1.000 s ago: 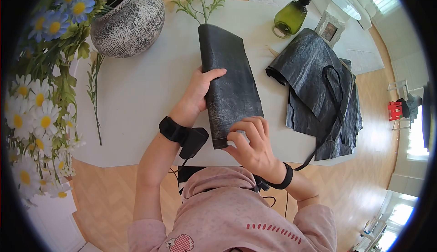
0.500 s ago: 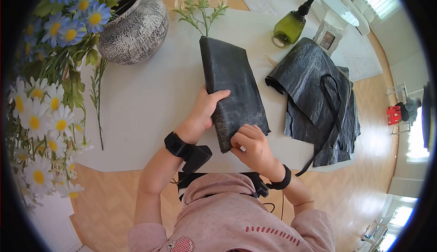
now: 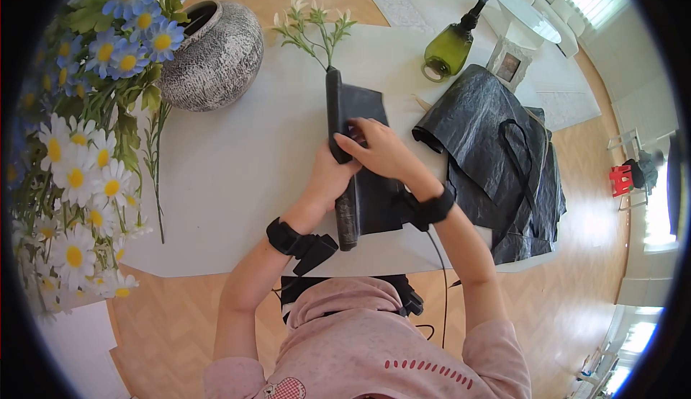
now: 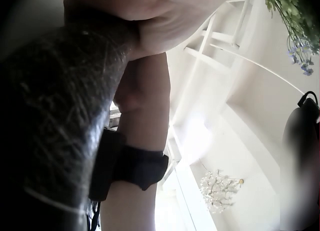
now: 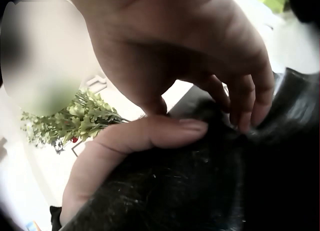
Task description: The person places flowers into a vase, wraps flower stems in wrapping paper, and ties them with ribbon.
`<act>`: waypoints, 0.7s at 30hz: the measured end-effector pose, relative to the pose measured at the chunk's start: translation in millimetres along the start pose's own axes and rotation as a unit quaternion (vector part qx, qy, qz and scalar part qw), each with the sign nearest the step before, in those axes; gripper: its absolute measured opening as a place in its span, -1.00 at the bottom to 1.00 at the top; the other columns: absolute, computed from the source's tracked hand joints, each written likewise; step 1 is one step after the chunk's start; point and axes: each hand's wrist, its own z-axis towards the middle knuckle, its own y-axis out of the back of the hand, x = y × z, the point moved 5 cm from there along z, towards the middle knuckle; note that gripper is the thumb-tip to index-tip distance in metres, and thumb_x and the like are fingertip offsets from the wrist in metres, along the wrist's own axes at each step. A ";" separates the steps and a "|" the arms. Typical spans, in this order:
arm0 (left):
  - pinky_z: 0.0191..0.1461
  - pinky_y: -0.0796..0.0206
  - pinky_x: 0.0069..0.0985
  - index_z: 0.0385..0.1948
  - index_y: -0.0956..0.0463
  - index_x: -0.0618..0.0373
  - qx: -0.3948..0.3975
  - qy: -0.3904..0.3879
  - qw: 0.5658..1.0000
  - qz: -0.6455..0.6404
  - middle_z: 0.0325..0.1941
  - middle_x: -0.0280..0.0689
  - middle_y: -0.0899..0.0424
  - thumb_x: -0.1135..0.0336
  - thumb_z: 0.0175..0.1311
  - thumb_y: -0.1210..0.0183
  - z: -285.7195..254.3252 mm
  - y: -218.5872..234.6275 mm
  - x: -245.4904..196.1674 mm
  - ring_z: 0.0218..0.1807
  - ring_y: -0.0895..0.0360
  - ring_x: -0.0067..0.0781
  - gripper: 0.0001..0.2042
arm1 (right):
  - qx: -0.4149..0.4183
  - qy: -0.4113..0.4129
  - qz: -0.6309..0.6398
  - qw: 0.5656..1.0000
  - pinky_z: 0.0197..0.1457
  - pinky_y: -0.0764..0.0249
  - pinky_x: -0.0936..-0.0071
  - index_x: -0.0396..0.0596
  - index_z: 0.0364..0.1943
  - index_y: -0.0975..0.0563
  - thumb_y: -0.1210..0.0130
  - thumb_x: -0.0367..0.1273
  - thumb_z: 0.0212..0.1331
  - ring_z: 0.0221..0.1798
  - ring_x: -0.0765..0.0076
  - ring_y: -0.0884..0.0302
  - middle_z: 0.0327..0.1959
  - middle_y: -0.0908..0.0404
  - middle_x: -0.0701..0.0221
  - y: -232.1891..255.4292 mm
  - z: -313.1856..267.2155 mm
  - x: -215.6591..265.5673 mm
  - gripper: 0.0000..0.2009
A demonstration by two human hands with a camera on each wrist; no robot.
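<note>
In the head view a dark sheet [image 3: 374, 204] is partly rolled, its narrow roll [image 3: 347, 219] standing along the left side and a flat flap to the right. White-flowered sprigs [image 3: 317, 28] stick out of the roll's far end. My left hand [image 3: 331, 177] grips the roll around its middle. Just beyond it, my right hand [image 3: 378, 147] has its curled fingers on the sheet at the roll's edge. The right wrist view shows the right hand [image 5: 185, 46] with fingertips on the dark surface, beside the left thumb [image 5: 165, 133]. The left wrist view shows the roll [image 4: 65, 111] close up.
A textured grey vase [image 3: 216, 57] and blue and white flowers [image 3: 111, 186] are at the left, with a green stem [image 3: 157, 176] lying beside them. To the right lie a crumpled dark apron-like cloth [image 3: 482, 140], a green bottle [image 3: 448, 50] and a small frame [image 3: 510, 65].
The right hand has moved from the sheet's near end up to beside the left hand. The wide dark bundle now shows as a narrow roll with a flap spread to the right.
</note>
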 end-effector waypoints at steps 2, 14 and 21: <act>-0.19 -0.33 -0.53 -0.16 -0.30 0.32 -0.007 0.002 0.999 0.049 -0.28 -0.21 -0.48 0.51 -0.04 -0.10 0.0 0.2 15.5 -0.25 -0.47 -0.44 -0.66 | 0.132 -0.117 -0.038 0.984 -0.27 -0.37 0.39 -0.37 -0.24 -0.39 -0.03 -0.14 0.00 -0.39 0.13 -0.43 -0.47 -0.44 0.10 -13.7 10.6 -3.6 -0.53; -0.20 -0.31 -0.33 -0.15 -0.29 0.26 -0.051 -0.157 0.907 0.387 -0.37 0.00 -0.52 0.03 0.03 -0.08 66.4 32.4 -51.3 -0.30 -0.50 -0.09 -0.52 | 0.080 -0.246 0.358 0.897 -0.31 -0.40 0.51 -0.33 -0.20 -0.34 -0.03 -0.44 -0.03 -0.36 0.45 -0.44 -0.38 -0.48 0.30 -36.2 -1.4 -25.5 -0.70; -0.34 -0.31 -0.53 -0.22 -0.32 0.20 -0.009 -0.096 0.950 0.296 -0.42 -0.22 -0.51 0.27 0.00 -0.15 90.9 24.0 -35.2 -0.42 -0.47 -0.47 -0.67 | 0.105 -0.222 0.192 0.950 -0.26 -0.38 0.52 -0.35 -0.15 -0.23 -0.09 -0.39 -0.10 -0.26 0.42 -0.40 -0.33 -0.41 0.24 -35.0 0.6 -20.2 -0.57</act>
